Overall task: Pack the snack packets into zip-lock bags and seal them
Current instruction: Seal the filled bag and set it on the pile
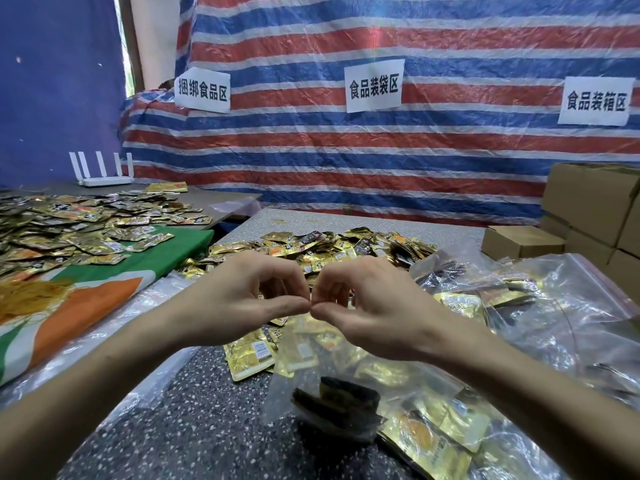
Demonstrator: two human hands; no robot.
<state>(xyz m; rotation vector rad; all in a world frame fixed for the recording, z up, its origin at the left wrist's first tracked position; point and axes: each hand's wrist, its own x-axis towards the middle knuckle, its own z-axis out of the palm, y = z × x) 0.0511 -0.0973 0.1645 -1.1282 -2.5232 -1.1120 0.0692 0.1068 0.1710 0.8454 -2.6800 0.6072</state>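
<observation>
Pinching clear zip-lock bag [280, 393] of gold snack packets [301, 351], left hand [242, 299], right hand [374, 306], both grips closed

The person's left hand [242, 299] and right hand [377, 306] are bare, with slim fingers and skin folds at the thumb knuckles. The left forearm [104, 368] and right forearm [519, 375] are likewise bare along all that shows (the wide lens swells them toward the lower edge). Both are slender at the wrist, smooth, with little visible hair.
</observation>
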